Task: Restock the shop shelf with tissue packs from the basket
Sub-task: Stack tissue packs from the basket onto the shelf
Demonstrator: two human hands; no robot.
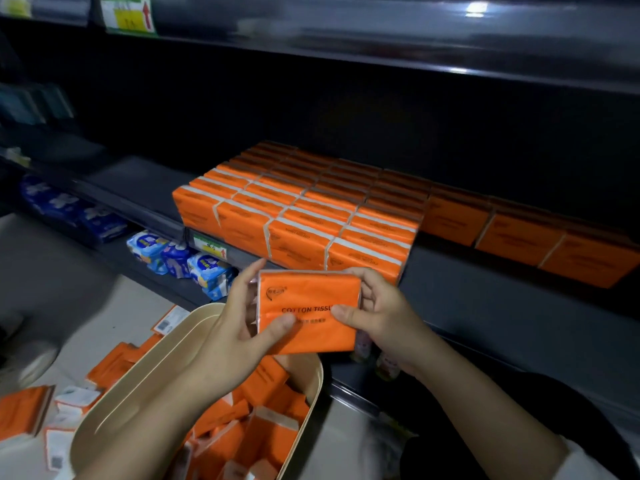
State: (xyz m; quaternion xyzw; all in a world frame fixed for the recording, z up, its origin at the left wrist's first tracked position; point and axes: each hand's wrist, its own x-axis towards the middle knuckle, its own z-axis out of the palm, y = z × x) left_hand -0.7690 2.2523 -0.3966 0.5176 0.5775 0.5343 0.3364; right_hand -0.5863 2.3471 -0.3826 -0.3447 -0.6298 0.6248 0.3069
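Nearest, low in view: a beige oval basket [138, 386] is sitting on the floor [52, 271], and orange tissue packs [266, 424] are lying jumbled inside it. More loose packs [24, 408] are lying scattered on the floor to the left of the basket, some orange side up, some showing a white label.

Above the far end of the basket, both hands are holding one orange tissue pack [311, 306], printed face toward the camera, tilted slightly. It is hanging in the air just in front of the shelf edge, not touching the stock.

The left hand [232, 341] is gripping the pack's left end. Its thumb is pressing on the front face, and its fingers [251, 277] are reaching up behind the left edge, loosely spread.

The right hand [384, 320] is gripping the right end. Its thumb is lying across the print, and its fingers [360, 273] are curling close together over the top right corner.

Left of the hands, blue and white wrapped packs [207, 271] are sitting on a lower shelf.

Behind the hands, a dark shelf [485, 289] is carrying a tight block of orange packs [294, 209] standing on edge in rows that reach its front lip. To the right a single row of packs [519, 233] is sitting further back. A price tag [211, 249] is showing on the shelf lip to the left.

Farthest up, an upper shelf rail [346, 29] is carrying a green and yellow label [128, 13].
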